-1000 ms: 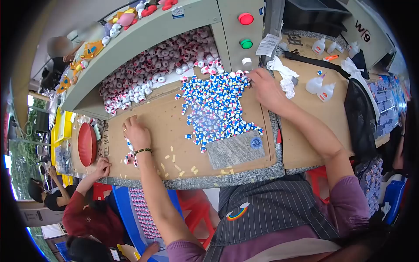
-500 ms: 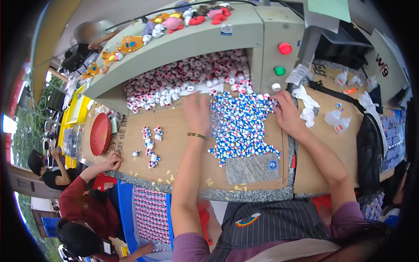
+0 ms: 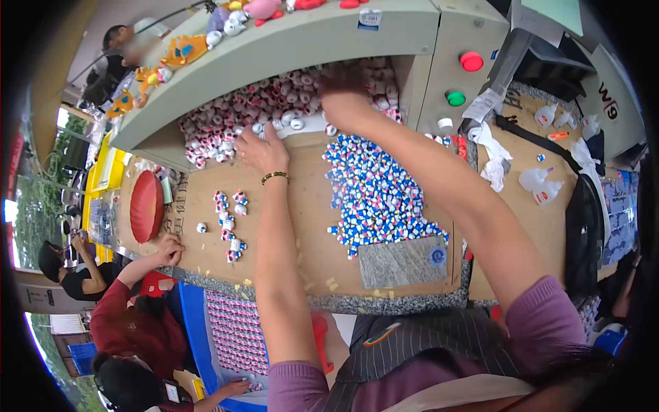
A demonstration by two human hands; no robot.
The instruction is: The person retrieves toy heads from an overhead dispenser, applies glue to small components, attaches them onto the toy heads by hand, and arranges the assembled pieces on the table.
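My left hand [image 3: 263,152], with a beaded bracelet at its wrist, reaches to the front edge of a pile of small white and pink figurine heads [image 3: 226,120]. Its fingers are apart and touch or nearly touch the nearest heads. Inside the opening of the grey machine [image 3: 295,44], my right hand [image 3: 344,103] is over the same pile; motion smears its fingers, so what they hold is hidden. Below my right forearm spreads a heap of small blue and white figurine bodies [image 3: 377,192]. A few assembled-looking figurines [image 3: 226,220] lie left of my left forearm.
A red dish [image 3: 146,206] stands at the left. A grey patterned slab [image 3: 401,264] borders the heap's front. Red [image 3: 471,62] and green buttons [image 3: 455,98] sit on the machine. White bottles [image 3: 541,184] are at right. A co-worker's hand [image 3: 168,250] rests on the left table edge.
My left hand has moved left, from beside the blue heap to the pile of heads. My right hand has gone from the heap's right edge up and left into the machine's opening.
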